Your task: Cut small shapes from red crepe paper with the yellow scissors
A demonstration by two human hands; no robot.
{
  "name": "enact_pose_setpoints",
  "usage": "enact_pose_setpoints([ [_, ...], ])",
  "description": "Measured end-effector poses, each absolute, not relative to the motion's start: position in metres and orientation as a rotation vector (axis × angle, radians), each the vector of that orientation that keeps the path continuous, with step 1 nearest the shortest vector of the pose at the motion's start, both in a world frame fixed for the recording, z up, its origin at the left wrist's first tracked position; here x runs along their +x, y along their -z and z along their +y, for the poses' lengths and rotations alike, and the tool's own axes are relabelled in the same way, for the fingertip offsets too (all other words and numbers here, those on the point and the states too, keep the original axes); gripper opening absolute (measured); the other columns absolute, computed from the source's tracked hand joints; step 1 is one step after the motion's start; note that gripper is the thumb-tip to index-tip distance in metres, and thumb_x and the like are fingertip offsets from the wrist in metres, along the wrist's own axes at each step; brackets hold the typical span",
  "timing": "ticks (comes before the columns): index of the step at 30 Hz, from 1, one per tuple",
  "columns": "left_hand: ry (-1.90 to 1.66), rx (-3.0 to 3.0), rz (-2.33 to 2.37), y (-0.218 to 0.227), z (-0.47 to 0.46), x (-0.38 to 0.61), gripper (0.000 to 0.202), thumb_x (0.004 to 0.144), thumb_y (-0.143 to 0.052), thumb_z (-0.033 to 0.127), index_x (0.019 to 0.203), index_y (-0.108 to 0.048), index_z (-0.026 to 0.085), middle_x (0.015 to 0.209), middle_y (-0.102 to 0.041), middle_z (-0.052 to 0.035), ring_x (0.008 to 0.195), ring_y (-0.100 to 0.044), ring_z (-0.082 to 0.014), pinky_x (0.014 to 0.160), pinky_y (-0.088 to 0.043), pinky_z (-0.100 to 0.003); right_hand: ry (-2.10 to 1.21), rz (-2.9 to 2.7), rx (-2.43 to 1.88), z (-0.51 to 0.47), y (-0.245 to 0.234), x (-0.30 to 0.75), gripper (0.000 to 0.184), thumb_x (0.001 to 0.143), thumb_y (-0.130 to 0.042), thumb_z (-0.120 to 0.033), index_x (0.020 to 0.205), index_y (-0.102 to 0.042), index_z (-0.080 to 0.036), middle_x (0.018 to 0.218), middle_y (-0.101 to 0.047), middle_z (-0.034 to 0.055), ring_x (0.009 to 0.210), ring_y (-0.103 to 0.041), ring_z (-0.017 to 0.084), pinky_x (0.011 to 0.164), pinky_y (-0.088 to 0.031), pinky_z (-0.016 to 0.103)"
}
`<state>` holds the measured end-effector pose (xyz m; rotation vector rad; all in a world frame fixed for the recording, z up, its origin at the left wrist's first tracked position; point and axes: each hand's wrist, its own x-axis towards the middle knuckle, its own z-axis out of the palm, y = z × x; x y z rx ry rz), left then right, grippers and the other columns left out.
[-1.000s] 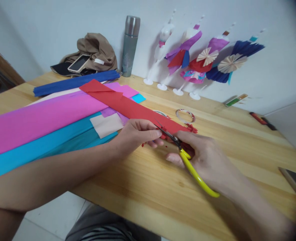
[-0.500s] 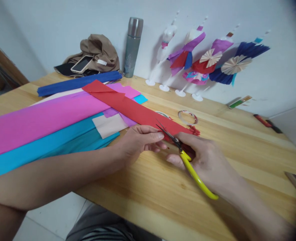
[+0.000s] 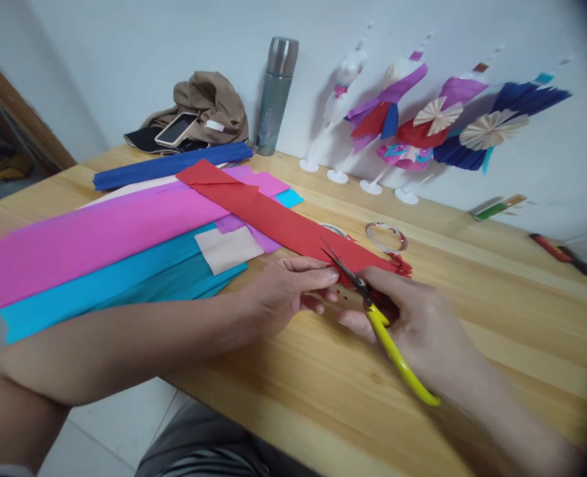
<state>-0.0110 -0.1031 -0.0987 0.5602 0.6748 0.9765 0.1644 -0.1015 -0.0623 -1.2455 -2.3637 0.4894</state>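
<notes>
My right hand [image 3: 417,315] grips yellow-handled scissors [image 3: 397,361], their narrow dark blades slightly apart and pointing up and left. Beside the blades, the thumb and fingers of my left hand [image 3: 298,288] pinch a small piece of red paper [image 3: 342,274], mostly hidden by the fingers and scissors. Tiny red scraps show just under the fingertips. Behind both hands a long folded strip of red paper [image 3: 278,215] slants across the table, with cut red shreds [image 3: 401,265] by its right end.
Pink [image 3: 109,228], light blue [image 3: 99,285] and dark blue paper [image 3: 174,165] lie left. A tape roll [image 3: 387,236] rests behind my hands. Along the wall stand a thermos [image 3: 276,99], a brown cloth [image 3: 209,99], a phone [image 3: 175,128] and several paper-decorated plastic goblets [image 3: 403,195]. A red-black cutter [image 3: 562,253] lies right.
The view has turned a little, so the whole scene sits farther right. My hands keep nearly the same pose around the red piece and the scissors.
</notes>
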Motion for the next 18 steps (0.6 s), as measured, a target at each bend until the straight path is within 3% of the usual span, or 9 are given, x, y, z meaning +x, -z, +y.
enact_pose_setpoints([
  [9, -0.967, 0.565, 0.682, 0.100, -0.103, -0.011, 0.018, 0.063, -0.084, 0.027, 0.069, -0.072, 0.016, 0.065, -0.065, -0.0003, 0.061, -0.057, -0.0097, 0.053, -0.039, -0.020, -0.534, -2.301, -1.247, -0.101, 0.066, 0.169, 0.043, 0.082, -0.066, -0.061, 0.069, -0.049, -0.024, 0.052, -0.036, -0.0056, 0.045, -0.033, 0.013, 0.043, -0.027, 0.028],
  [15, -1.013, 0.803, 0.830, 0.096, -0.099, -0.015, 0.020, 0.070, -0.077, 0.031, 0.065, -0.067, 0.015, 0.058, -0.062, -0.0001, 0.054, -0.053, -0.0085, 0.051, -0.039, -0.021, -0.728, -1.988, -1.262, -0.096, 0.061, 0.175, 0.025, 0.084, -0.064, -0.048, 0.080, -0.059, -0.024, 0.065, -0.053, -0.0001, 0.055, -0.047, 0.017, 0.051, -0.035, 0.031],
  [18, -1.061, 0.991, 0.928, 0.092, -0.098, -0.019, 0.018, 0.073, -0.073, 0.030, 0.066, -0.068, 0.015, 0.059, -0.062, 0.0015, 0.050, -0.049, -0.0064, 0.051, -0.040, -0.021, -0.872, -1.768, -1.335, -0.094, 0.059, 0.174, 0.019, 0.076, -0.072, -0.040, 0.082, -0.060, -0.026, 0.067, -0.056, 0.0013, 0.058, -0.050, 0.019, 0.056, -0.041, 0.035],
])
